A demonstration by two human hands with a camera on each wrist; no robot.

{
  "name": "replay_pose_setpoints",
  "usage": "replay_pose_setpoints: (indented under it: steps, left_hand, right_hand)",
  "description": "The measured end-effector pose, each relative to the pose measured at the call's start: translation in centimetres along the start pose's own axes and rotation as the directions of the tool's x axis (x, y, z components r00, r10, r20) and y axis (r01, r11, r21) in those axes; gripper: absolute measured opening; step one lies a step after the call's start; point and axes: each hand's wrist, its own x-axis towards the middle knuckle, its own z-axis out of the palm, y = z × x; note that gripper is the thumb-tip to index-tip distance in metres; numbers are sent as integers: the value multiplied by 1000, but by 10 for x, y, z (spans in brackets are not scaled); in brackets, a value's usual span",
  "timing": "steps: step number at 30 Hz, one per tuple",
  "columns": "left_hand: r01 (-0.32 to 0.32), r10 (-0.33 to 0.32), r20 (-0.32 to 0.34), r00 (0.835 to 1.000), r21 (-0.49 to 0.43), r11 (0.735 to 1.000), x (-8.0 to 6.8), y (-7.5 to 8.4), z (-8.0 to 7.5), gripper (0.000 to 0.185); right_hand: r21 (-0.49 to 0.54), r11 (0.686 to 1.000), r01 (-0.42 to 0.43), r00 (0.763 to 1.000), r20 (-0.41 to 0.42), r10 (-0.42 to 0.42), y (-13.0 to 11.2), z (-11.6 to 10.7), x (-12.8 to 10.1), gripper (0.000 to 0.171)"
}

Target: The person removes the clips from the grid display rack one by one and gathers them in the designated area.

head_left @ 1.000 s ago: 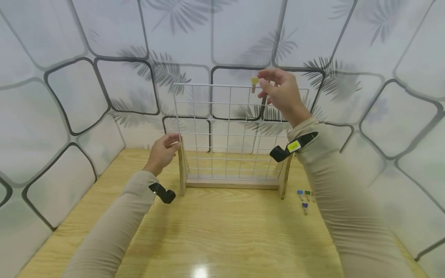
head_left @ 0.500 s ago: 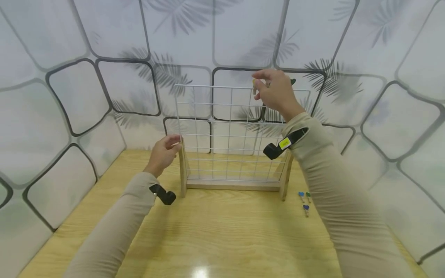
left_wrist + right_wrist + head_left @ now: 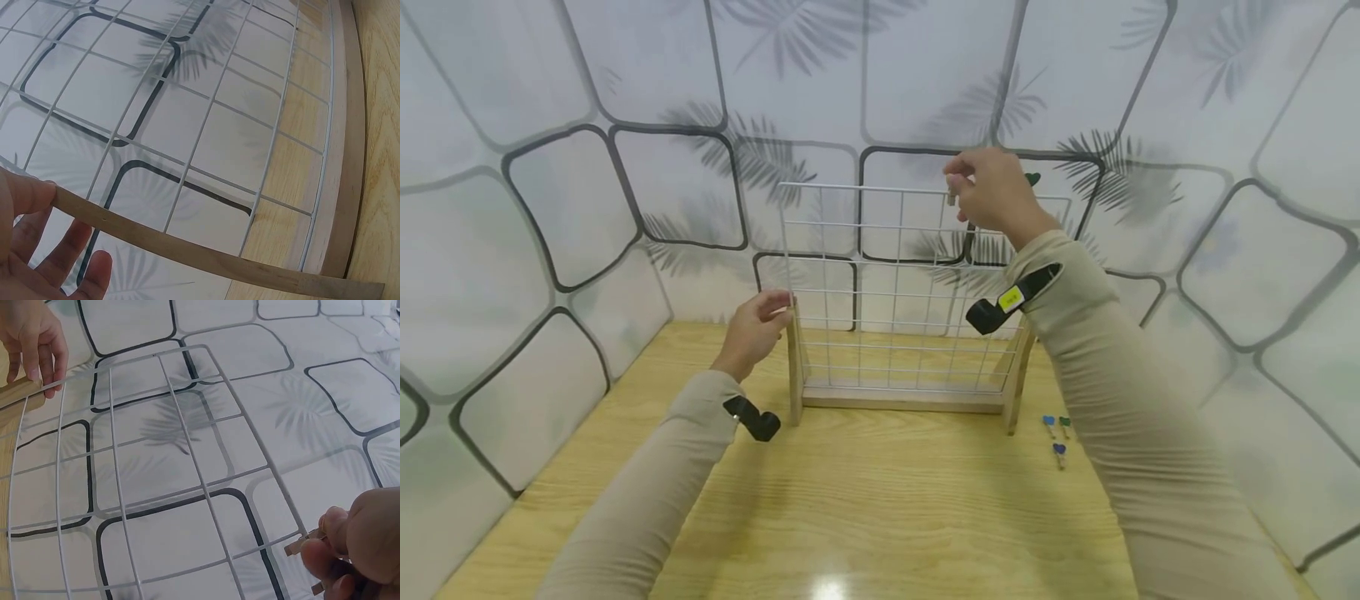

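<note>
A white wire grid rack [image 3: 857, 265] with wooden uprights and a wooden base stands upright on the table. My left hand [image 3: 754, 329] holds the top of its left wooden upright [image 3: 187, 249], thumb and fingers on either side. Up at the top wire, my right hand [image 3: 992, 192] pinches a small wooden clothespin [image 3: 300, 545]. The clothespin's jaws are at the wire; its yellow heart is hidden by the fingers now. Behind that hand shows a green heart [image 3: 1032, 178] of another clothespin; whether it is clipped to the wire cannot be told.
On the table [image 3: 880, 500], right of the rack, lie a light blue heart clothespin [image 3: 1049, 423], a green heart clothespin [image 3: 1064, 423] and a dark blue heart clothespin [image 3: 1059, 452]. A patterned cloth wall [image 3: 925, 92] stands close behind the rack.
My right hand has moved slightly left and brought the yellow heart clothespin to the top wire, its fingers now covering the heart. The green heart has come into sight. My left hand stays put.
</note>
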Motion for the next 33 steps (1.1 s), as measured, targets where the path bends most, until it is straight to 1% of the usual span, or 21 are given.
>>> replay_pose_setpoints:
  steps: [3,5,14,20,26,28,30,33]
  left_hand:
    - [1,-1,1,1000,1,1000,0,0,0,35]
    - [-2,2,2,1000,-2,1000,1,0,0,35]
    - [-10,10,3,1000,1,1000,3,-2,-1,36]
    - [-6,6,8,1000,0,1000,3,-2,-1,35]
    - [-7,7,11,1000,4,1000,2,-2,-2,36]
    - [-10,10,8,1000,7,1000,2,-2,-2,36]
    - [-9,9,6,1000,6,1000,2,-2,-2,36]
    - [-5,5,6,1000,5,1000,2,-2,-2,36]
  right_hand:
    - [73,996,-55,998,-23,57,-1,1,1,28]
    - [115,991,-75,996,-46,80,0,2,1,26]
    - [214,974,-78,988,-116,105,3,6,2,17]
    - [241,968,-74,977,-176,118,3,8,3,20]
    - [265,962,-72,975,-183,123,4,9,4,20]
    - [293,953,-73,972,-193,134,4,9,4,19]
    - [335,940,-62,965,-221,142,4,8,4,18]
    - [426,904,-13,959,-252,132,4,4,5,18]
